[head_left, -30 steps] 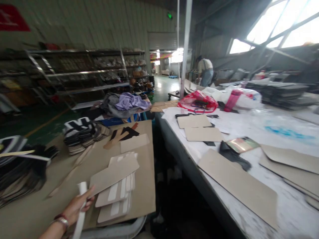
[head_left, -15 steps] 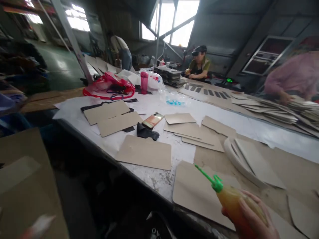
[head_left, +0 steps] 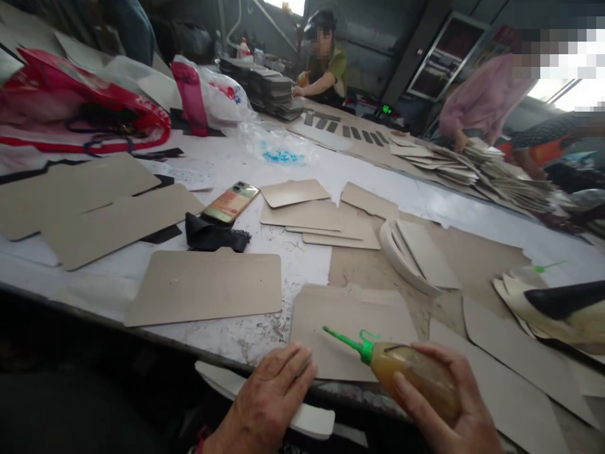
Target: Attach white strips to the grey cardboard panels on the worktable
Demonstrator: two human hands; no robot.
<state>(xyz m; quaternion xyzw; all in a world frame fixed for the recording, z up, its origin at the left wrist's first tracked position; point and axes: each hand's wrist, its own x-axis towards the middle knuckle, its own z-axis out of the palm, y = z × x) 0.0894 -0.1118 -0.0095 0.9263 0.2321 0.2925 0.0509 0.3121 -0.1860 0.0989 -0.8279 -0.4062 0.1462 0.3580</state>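
Workshop table, left hand now in view, fingers flat on white strip, right hand still gripping glue bottle

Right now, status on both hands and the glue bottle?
Right hand gripping glue bottle, nozzle aimed left. Left hand pressing white strip at table edge. Cardboard panel just beyond nozzle.

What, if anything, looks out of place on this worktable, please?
A gold-backed smartphone lies among the beige cardboard panels, propped on a crumpled black scrap. It is the only non-work item near the amber glue bottle.
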